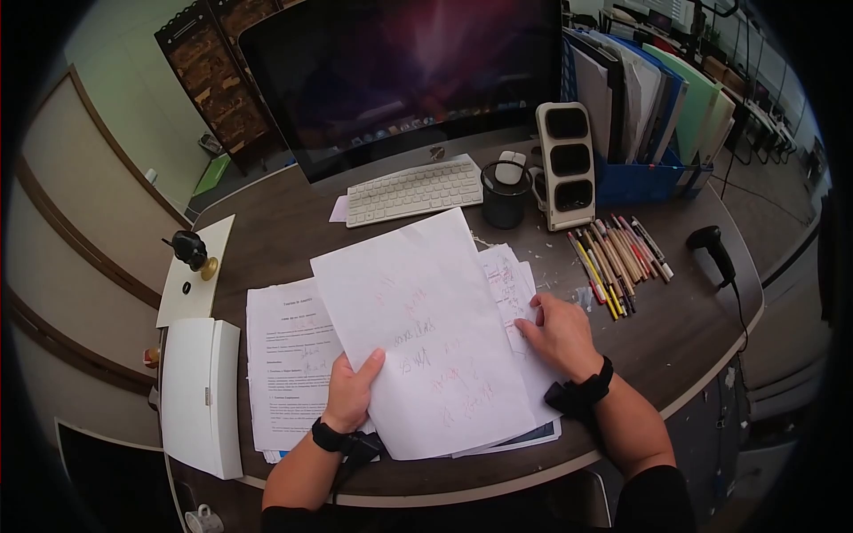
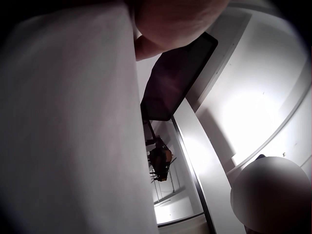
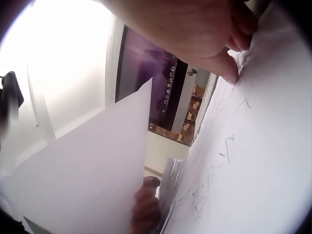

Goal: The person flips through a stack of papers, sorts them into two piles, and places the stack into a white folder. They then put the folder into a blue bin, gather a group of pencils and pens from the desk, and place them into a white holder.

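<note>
My left hand [image 1: 354, 389] grips a white sheet of paper [image 1: 400, 293] by its left edge, thumb on top and fingers hidden beneath. The sheet is raised and tilted, with faint handwriting showing on it. In the left wrist view it fills the left side. My right hand [image 1: 562, 333] pinches the right edge of another handwritten sheet [image 1: 508, 280] lying partly under the raised one. The right wrist view shows its thumb and fingertips [image 3: 229, 68] at that paper's edge. Left of both lies a stack of printed pages [image 1: 280, 373] with handwritten notes.
Behind the papers stand a keyboard [image 1: 413, 191], a black mesh cup [image 1: 505, 209] with a white mouse on it, and a monitor [image 1: 400, 80]. Several pencils [image 1: 613, 258] lie to the right near a black handheld scanner [image 1: 711, 253]. A white box [image 1: 191, 400] sits at the left edge.
</note>
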Demonstrator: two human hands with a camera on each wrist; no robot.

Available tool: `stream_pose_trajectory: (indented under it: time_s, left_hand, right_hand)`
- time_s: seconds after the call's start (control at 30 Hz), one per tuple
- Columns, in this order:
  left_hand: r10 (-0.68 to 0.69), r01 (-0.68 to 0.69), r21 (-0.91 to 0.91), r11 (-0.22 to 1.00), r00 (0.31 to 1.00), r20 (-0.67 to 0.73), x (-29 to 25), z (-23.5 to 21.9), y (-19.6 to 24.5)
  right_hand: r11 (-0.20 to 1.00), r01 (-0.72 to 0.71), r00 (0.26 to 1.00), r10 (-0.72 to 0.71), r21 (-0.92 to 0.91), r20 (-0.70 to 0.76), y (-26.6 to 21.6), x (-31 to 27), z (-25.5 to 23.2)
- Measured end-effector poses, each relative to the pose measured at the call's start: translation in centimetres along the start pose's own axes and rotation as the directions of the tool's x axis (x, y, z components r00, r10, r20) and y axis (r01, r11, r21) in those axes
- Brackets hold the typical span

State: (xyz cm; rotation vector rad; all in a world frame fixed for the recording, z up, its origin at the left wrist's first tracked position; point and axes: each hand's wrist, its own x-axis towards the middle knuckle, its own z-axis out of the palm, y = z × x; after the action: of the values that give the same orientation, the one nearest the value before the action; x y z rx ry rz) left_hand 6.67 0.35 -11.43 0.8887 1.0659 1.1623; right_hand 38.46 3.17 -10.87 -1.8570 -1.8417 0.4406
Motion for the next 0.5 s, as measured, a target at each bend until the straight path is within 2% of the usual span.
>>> stream_pose_trajectory:
  time_s: [0.13,0.2,0.33,0.4,0.43,0.47,0.5]
  left_hand:
    - [0.002,-0.002,0.023,1.000,1.000,0.003,0.0,0.0,-0.2]
    - [0.005,-0.005,0.025,1.000,1.000,0.013,0.1,0.0,-0.2]
    - [0.002,-0.003,0.042,0.999,1.000,0.011,0.0,0.1,-0.1]
    - [-0.003,0.002,0.026,1.000,1.000,0.017,0.0,0.1,-0.2]
    - [-0.009,0.009,0.010,1.000,1.000,0.023,0.0,0.0,-0.2]
    - [-0.008,0.007,0.009,1.000,1.000,0.022,0.0,-0.1,-0.3]
    - [-0.016,0.015,0.021,1.000,0.999,0.033,0.1,-0.1,-0.3]
  right_hand:
    - [0.998,0.012,0.999,-0.014,0.068,0.030,1.2,0.4,0.5]
    - [0.992,0.087,0.996,-0.089,0.096,0.022,1.8,0.5,1.0]
    - [0.977,0.149,0.988,-0.151,0.150,0.004,1.4,0.5,0.5]
    - [0.917,0.124,0.992,-0.105,0.379,-0.070,0.5,0.4,-0.5]
    - [0.917,0.125,0.992,-0.107,0.380,-0.069,0.7,0.5,-0.3]
    - [0.805,0.051,0.998,-0.055,0.591,-0.010,1.2,0.5,0.0]
    - [0.645,-0.033,0.998,-0.019,0.763,0.059,1.5,0.6,0.1]
